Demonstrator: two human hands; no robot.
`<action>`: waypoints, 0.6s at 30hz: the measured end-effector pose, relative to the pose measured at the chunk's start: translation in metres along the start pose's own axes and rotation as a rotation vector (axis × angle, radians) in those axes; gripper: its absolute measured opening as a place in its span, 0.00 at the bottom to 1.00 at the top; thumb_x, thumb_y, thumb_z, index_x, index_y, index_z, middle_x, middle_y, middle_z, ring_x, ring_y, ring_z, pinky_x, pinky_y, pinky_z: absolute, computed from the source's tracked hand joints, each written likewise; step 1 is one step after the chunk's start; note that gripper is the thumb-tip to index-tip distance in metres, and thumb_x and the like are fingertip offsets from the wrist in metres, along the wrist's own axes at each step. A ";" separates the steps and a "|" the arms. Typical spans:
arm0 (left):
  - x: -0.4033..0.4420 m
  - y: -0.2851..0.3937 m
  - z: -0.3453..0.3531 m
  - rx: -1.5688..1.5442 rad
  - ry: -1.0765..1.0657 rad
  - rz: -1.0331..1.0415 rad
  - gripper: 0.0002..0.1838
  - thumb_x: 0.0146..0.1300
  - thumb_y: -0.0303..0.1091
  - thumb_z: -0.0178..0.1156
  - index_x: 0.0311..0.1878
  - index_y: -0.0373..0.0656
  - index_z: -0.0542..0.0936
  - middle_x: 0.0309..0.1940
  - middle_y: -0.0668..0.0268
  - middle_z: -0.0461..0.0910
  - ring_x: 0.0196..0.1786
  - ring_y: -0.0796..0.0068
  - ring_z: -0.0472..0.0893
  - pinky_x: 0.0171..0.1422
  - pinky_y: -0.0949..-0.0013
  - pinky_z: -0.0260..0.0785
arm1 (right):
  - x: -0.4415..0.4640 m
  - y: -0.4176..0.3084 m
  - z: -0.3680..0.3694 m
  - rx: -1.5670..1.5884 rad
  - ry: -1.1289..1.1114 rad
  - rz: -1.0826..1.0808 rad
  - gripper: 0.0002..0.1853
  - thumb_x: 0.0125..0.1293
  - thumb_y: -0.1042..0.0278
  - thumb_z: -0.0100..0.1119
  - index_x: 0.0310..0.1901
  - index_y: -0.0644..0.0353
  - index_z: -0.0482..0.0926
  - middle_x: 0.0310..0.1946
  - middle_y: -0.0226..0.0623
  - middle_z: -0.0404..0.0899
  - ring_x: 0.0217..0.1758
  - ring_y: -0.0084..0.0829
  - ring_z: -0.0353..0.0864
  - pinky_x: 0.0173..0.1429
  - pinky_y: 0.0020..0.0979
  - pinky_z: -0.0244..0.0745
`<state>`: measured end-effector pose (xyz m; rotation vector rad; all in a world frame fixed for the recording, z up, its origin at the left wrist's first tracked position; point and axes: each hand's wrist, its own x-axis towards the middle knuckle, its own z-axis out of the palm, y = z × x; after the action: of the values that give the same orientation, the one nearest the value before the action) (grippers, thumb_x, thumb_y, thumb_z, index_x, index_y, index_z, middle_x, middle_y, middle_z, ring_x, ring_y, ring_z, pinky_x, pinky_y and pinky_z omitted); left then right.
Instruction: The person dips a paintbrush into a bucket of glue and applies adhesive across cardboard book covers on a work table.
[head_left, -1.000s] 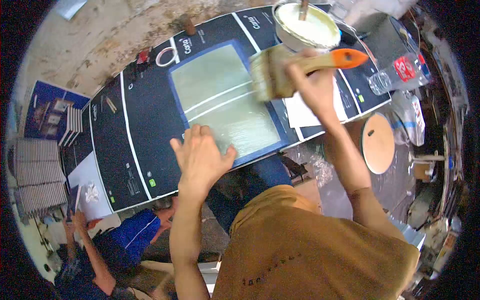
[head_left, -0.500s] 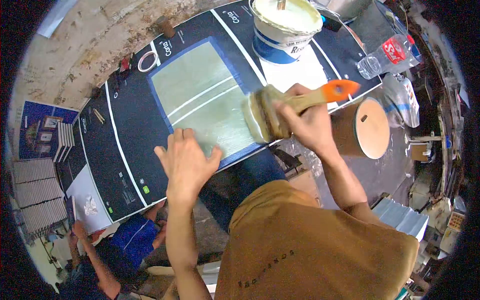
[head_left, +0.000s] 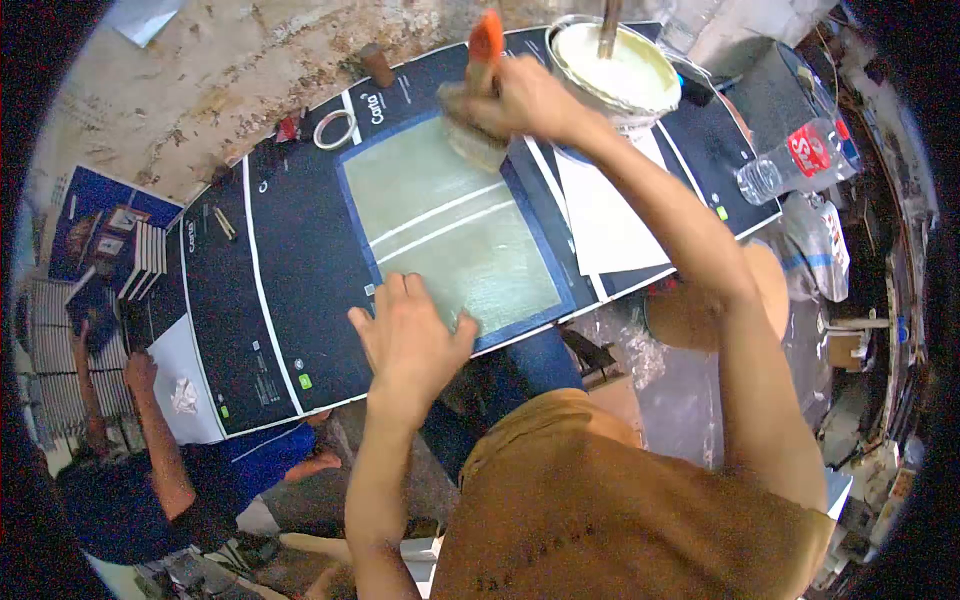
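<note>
A wide paintbrush (head_left: 472,118) with an orange-tipped handle is gripped in my right hand (head_left: 545,100). Its blurred bristles are over the far right part of a grey-green sheet (head_left: 470,265) with a blue border and two white stripes. Glossy wet streaks show on the near part of that sheet. My left hand (head_left: 412,335) lies open with fingers spread at the sheet's near left corner. Beyond my right forearm stands a bucket (head_left: 625,112) of pale cream paste, with a stick upright in it.
The black printed table covering (head_left: 300,270) bears a tape roll (head_left: 334,129), a white paper (head_left: 605,220) and a plastic bottle (head_left: 795,160). A brown drum (head_left: 690,310) stands below the table edge. At lower left, another person (head_left: 150,490) reaches toward stacked books (head_left: 145,260).
My right hand has swept the brush from the sheet's near right side to its far edge, and the handle now points away from me. My left hand stays at the near corner. The view has shifted slightly.
</note>
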<state>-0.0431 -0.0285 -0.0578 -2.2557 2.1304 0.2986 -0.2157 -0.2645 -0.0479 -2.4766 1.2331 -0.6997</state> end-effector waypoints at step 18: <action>-0.001 0.002 0.000 -0.071 0.026 -0.016 0.33 0.51 0.52 0.63 0.51 0.33 0.71 0.49 0.53 0.71 0.55 0.54 0.72 0.56 0.43 0.59 | 0.137 -0.043 0.052 0.120 -0.380 -0.569 0.14 0.56 0.63 0.65 0.43 0.59 0.81 0.35 0.49 0.82 0.40 0.48 0.81 0.45 0.40 0.75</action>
<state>-0.0453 -0.0281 -0.0574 -2.3261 2.1466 0.3510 -0.0882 -0.3476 -0.0316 -2.6978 0.3407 -0.3736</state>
